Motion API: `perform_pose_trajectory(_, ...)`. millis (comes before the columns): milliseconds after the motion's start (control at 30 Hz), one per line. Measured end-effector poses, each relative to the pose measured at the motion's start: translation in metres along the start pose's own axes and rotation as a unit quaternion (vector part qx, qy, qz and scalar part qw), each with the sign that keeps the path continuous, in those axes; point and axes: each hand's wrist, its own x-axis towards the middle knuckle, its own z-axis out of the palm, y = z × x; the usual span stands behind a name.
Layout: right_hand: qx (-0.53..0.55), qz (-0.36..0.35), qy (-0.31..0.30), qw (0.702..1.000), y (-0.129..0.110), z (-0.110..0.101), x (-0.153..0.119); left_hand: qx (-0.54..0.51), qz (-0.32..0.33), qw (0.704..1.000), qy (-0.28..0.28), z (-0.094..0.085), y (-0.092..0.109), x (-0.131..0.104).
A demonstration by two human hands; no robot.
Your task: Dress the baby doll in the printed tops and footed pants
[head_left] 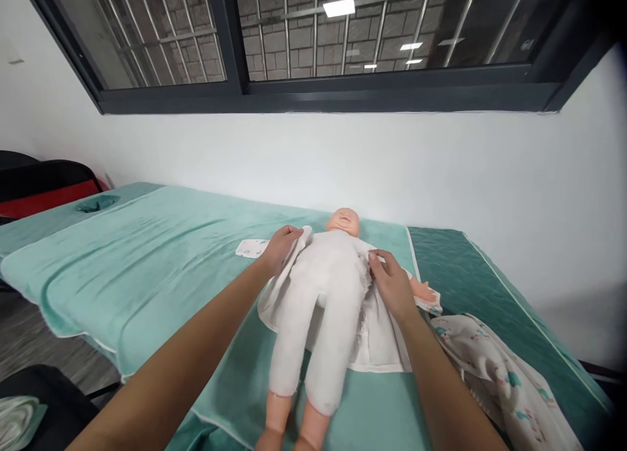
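A baby doll [321,274] with a white cloth body lies on its back, its head toward the wall and its feet toward me. Spread beneath and around it is a small white baby shirt [385,343], its front apart. My left hand [284,245] pinches the shirt's front edge beside the doll's chest. On the other side, my right hand [389,278] has its fingers closed on the shirt near the doll's side. A patterned sleeve end [252,248] reaches out at the left. The doll's hand [424,292] shows at the right sleeve's end.
A light green towel [161,255] covers the bed. Patterned baby cloth [509,379] lies bunched at the right over the darker green cover [450,261]. A black chair [42,395] with a folded cloth stands lower left. Behind are a white wall and a barred window.
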Motion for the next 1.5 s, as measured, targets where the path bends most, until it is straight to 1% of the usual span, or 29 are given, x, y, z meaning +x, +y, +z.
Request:
perform_pose_trajectory(67, 0.035, -0.025, -0.042, 0.998, 0.000, 0.006, -0.001, 0.001, -0.006, 1.000, -0.013, 0.001, 0.008, 0.004)
perform_pose_trajectory(200, 0.077, -0.077, -0.157, 0.981, 0.001, 0.017, -0.004, 0.027, -0.009, 0.999, -0.028, -0.004, 0.024, 0.008)
perform_pose_trajectory(233, 0.080, -0.085, -0.177, 0.977, 0.002, 0.019, -0.005, 0.043, -0.009, 0.999, -0.029, -0.006, 0.029, 0.008)
perform_pose_trajectory(300, 0.082, -0.091, -0.197, 0.973, 0.003, 0.022, -0.006, 0.075, -0.026, 0.996, -0.037, -0.009, 0.040, 0.004)
perform_pose_trajectory(367, 0.086, -0.097, -0.199, 0.972, 0.005, 0.023, -0.007, 0.077, -0.063, 0.992, -0.081, -0.011, 0.057, -0.006)
perform_pose_trajectory(433, 0.097, -0.108, -0.200, 0.969, 0.005, 0.024, -0.008, 0.038, -0.090, 0.982, -0.164, -0.009, 0.077, -0.022)
perform_pose_trajectory(500, 0.103, -0.119, -0.200, 0.967, 0.006, 0.025, -0.010, -0.013, -0.082, 0.967, -0.241, -0.006, 0.097, -0.038)
perform_pose_trajectory(533, 0.097, -0.123, -0.196, 0.968, 0.007, 0.026, -0.011, -0.034, -0.071, 0.962, -0.261, -0.004, 0.104, -0.044)
perform_pose_trajectory(567, 0.085, -0.125, -0.190, 0.970, 0.007, 0.027, -0.012, -0.051, -0.057, 0.960, -0.269, -0.003, 0.109, -0.048)
perform_pose_trajectory(600, 0.069, -0.127, -0.182, 0.973, 0.008, 0.028, -0.012, -0.062, -0.040, 0.962, -0.263, -0.002, 0.111, -0.050)
perform_pose_trajectory(633, 0.053, -0.128, -0.176, 0.975, 0.009, 0.029, -0.013, -0.064, -0.024, 0.968, -0.242, -0.002, 0.109, -0.050)
perform_pose_trajectory(667, 0.041, -0.129, -0.172, 0.976, 0.011, 0.030, -0.014, -0.053, -0.008, 0.977, -0.207, -0.002, 0.103, -0.048)
perform_pose_trajectory(700, 0.034, -0.130, -0.171, 0.976, 0.012, 0.030, -0.014, -0.024, 0.006, 0.987, -0.160, -0.002, 0.095, -0.045)
perform_pose_trajectory(767, 0.029, -0.126, -0.176, 0.976, 0.014, 0.031, -0.014, 0.082, 0.033, 0.994, -0.061, 0.000, 0.073, -0.038)
perform_pose_trajectory(800, 0.027, -0.124, -0.179, 0.976, 0.015, 0.032, -0.014, 0.149, 0.053, 0.987, -0.031, 0.003, 0.062, -0.036)
perform_pose_trajectory(833, 0.024, -0.124, -0.181, 0.975, 0.016, 0.032, -0.014, 0.206, 0.078, 0.975, -0.031, 0.006, 0.051, -0.035)
perform_pose_trajectory(900, 0.019, -0.128, -0.184, 0.974, 0.017, 0.032, -0.013, 0.279, 0.121, 0.951, -0.058, 0.017, 0.038, -0.037)
perform_pose_trajectory(967, 0.021, -0.136, -0.184, 0.973, 0.016, 0.032, -0.013, 0.311, 0.147, 0.936, -0.078, 0.032, 0.036, -0.040)
perform_pose_trajectory(1067, 0.029, -0.146, -0.185, 0.971, 0.013, 0.031, -0.014, 0.348, 0.166, 0.920, -0.075, 0.060, 0.049, -0.040)
perform_pose_trajectory(1100, 0.031, -0.151, -0.184, 0.971, 0.012, 0.030, -0.014, 0.365, 0.173, 0.911, -0.081, 0.071, 0.054, -0.037)
perform_pose_trajectory(1133, 0.032, -0.156, -0.183, 0.970, 0.011, 0.030, -0.015, 0.391, 0.185, 0.896, -0.099, 0.083, 0.058, -0.034)
perform_pose_trajectory(1167, 0.032, -0.160, -0.180, 0.970, 0.009, 0.030, -0.016, 0.425, 0.201, 0.873, -0.128, 0.096, 0.060, -0.031)
perform_pose_trajectory(1200, 0.033, -0.161, -0.175, 0.971, 0.009, 0.030, -0.016, 0.461, 0.220, 0.843, -0.169, 0.110, 0.061, -0.028)
perform_pose_trajectory(1233, 0.034, -0.161, -0.170, 0.972, 0.009, 0.030, -0.017, 0.499, 0.239, 0.805, -0.214, 0.125, 0.059, -0.025)
perform_pose_trajectory(1300, 0.030, -0.166, -0.164, 0.972, 0.012, 0.030, -0.017, 0.541, 0.261, 0.747, -0.286, 0.153, 0.052, -0.020)
perform_pose_trajectory(1333, 0.022, -0.173, -0.165, 0.971, 0.014, 0.031, -0.017, 0.554, 0.265, 0.725, -0.312, 0.166, 0.047, -0.018)
perform_pose_trajectory(1400, -0.002, -0.192, -0.173, 0.966, 0.018, 0.031, -0.017, 0.577, 0.264, 0.690, -0.348, 0.186, 0.037, -0.014)
perform_pose_trajectory(1433, -0.012, -0.199, -0.177, 0.964, 0.020, 0.031, -0.017, 0.590, 0.261, 0.674, -0.360, 0.193, 0.033, -0.012)
perform_pose_trajectory(1500, -0.015, -0.203, -0.183, 0.962, 0.018, 0.029, -0.018, 0.612, 0.252, 0.652, -0.369, 0.199, 0.027, -0.005)
